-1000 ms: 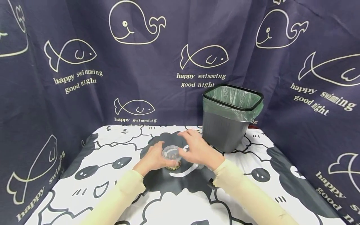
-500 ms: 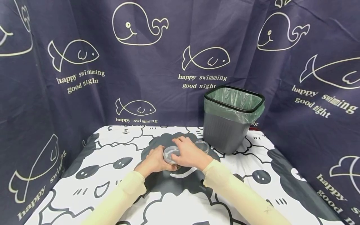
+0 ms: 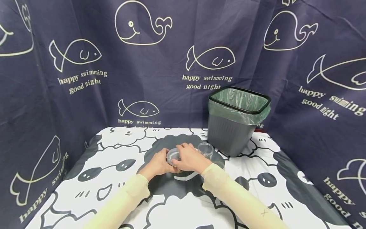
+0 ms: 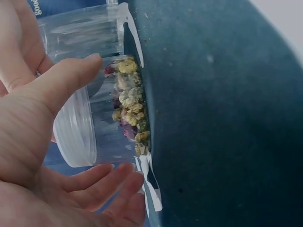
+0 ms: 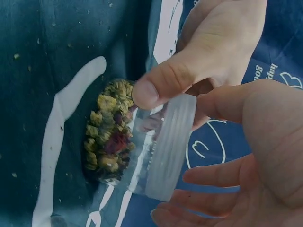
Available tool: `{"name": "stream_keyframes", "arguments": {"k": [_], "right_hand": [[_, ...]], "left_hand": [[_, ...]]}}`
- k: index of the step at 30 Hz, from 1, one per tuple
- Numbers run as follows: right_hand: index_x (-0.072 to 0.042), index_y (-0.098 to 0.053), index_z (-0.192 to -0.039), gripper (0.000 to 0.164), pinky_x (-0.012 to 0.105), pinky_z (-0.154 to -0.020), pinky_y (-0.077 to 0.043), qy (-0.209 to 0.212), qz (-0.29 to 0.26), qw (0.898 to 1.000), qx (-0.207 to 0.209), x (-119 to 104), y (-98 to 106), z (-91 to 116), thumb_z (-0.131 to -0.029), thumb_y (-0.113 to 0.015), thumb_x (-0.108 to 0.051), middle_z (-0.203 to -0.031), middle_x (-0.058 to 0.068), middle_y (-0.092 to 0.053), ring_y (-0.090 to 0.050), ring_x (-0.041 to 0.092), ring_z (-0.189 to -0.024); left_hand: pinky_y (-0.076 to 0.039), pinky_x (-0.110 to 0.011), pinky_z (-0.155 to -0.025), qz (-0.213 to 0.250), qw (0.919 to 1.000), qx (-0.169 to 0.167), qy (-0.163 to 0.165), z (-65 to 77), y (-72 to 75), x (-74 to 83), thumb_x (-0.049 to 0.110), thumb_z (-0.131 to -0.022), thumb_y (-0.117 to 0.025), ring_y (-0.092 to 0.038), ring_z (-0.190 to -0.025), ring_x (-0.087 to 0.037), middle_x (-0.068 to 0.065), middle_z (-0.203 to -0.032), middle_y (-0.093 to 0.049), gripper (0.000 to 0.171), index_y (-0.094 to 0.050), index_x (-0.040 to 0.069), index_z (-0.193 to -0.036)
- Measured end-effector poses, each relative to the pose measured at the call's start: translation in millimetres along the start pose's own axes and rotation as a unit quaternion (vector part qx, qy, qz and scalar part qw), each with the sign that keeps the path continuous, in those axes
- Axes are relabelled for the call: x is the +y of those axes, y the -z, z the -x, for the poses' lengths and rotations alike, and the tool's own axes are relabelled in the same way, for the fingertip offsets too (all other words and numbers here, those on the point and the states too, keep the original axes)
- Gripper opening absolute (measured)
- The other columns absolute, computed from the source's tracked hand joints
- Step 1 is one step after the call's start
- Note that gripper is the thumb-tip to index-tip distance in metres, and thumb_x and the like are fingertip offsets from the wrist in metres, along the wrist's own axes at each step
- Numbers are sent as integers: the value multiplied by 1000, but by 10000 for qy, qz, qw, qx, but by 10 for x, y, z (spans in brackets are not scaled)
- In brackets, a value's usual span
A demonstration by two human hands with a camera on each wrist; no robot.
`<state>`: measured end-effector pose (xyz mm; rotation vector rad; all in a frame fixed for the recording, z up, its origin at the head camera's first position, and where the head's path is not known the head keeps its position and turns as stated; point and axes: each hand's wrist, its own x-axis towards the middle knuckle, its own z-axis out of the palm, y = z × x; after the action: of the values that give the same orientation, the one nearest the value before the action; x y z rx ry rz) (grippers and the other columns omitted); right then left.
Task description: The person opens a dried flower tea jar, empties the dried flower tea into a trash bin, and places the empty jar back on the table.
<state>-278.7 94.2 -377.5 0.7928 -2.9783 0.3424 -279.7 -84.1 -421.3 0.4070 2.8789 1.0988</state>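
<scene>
A small clear plastic jar [image 5: 137, 165] with dried yellow and dark red flowers [image 5: 109, 137] at its bottom stands on the cloth. On its top sits a ribbed translucent screw lid [image 5: 173, 146]. My left hand [image 3: 158, 164] holds the jar from the left, its thumb [image 5: 163, 80] pressed along the wall and its fingers around the other side. My right hand [image 3: 191, 158] grips the lid from the right with thumb and fingers. In the head view, the right hand covers part of the lid. The flowers are mostly hidden there.
A second clear jar [image 3: 205, 149] stands behind my right hand. Another clear round piece [image 3: 219, 164] is partly hidden by my right forearm. A grey bin [image 3: 230, 133] with a green liner stands at the back right. A cartoon-print cloth [image 3: 168, 213] covers the table.
My right hand has shifted left and closer over the lid, its fingers now more drawn in. The left hand stays at the jar. The second jar has come into view beyond the right hand.
</scene>
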Motion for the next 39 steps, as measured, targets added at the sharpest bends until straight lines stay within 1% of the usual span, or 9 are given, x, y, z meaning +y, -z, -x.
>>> {"name": "stream_keyframes", "arguments": {"k": [3, 5, 10, 15, 23, 30, 34, 39], "right_hand": [[3, -56, -139, 68, 47, -99, -50, 32, -22, 10000, -4, -4, -16, -2, -95, -63, -48, -134, 21, -60, -56, 40, -117], [3, -57, -138, 69, 47, -98, -50, 40, 36, 10000, -16, -7, -20, -8, -95, -63, -50, -131, 21, -61, -57, 39, -115], [4, -60, -132, 70, 46, -92, -53, -10, 193, 9998, -41, -30, -43, -24, -93, -64, -55, -121, 20, -63, -59, 37, -107], [6, -61, -126, 69, 46, -92, -52, 56, 277, 9996, 76, -53, -88, -32, -90, -67, -53, -114, 21, -64, -60, 37, -103], [7, -60, -126, 70, 47, -91, -53, -21, 333, 9994, 118, -63, -106, -63, -88, -69, -51, -113, 22, -64, -61, 39, -102], [8, -59, -130, 73, 47, -91, -54, -118, 311, 9994, -1, -48, -112, -87, -88, -70, -51, -116, 22, -63, -62, 39, -105], [6, -59, -130, 73, 46, -90, -53, -92, 278, 9995, 97, -57, -83, -83, -88, -71, -52, -112, 20, -64, -63, 37, -101], [5, -60, -130, 74, 45, -82, -54, -32, 165, 9988, 464, -101, 60, -100, -86, -72, -54, -108, 18, -65, -63, 35, -95]], "left_hand": [[-55, -43, -86, 75, 9999, 20, -77, -1, -16, -20, 38, -62, -97, -64, -97, -23, -8, -108, -67, 92, -55, -3, -132], [-55, -42, -85, 75, 9999, 30, -59, -5, -24, -30, 38, -62, -97, -64, -96, -22, -7, -106, -67, 90, -55, -2, -131], [-55, -43, -87, 15, 10000, 50, 20, -20, -46, -51, 37, -62, -98, -65, -97, -24, -7, -107, -67, 87, -57, 0, -129], [-55, -44, -90, -49, 10000, 50, -56, -23, -73, -86, 38, -61, -98, -66, -100, -26, -9, -111, -68, 88, -57, 0, -129], [-55, -44, -90, 10, 10000, -7, -85, -42, -62, -87, 36, -62, -98, -66, -100, -27, -10, -111, -69, 85, -58, -1, -127], [-56, -42, -85, -3, 9999, -128, -80, -53, -69, -77, 40, -62, -98, -66, -96, -24, -8, -109, -67, 86, -57, -1, -126], [-56, -42, -84, -33, 9998, -102, -159, -42, -18, -53, 41, -62, -98, -66, -96, -24, -9, -110, -68, 89, -57, -1, -128], [-57, -42, -85, -46, 9994, 112, -319, -22, 152, 29, 39, -62, -97, -67, -97, -23, -8, -111, -69, 88, -57, 1, -130]]}}
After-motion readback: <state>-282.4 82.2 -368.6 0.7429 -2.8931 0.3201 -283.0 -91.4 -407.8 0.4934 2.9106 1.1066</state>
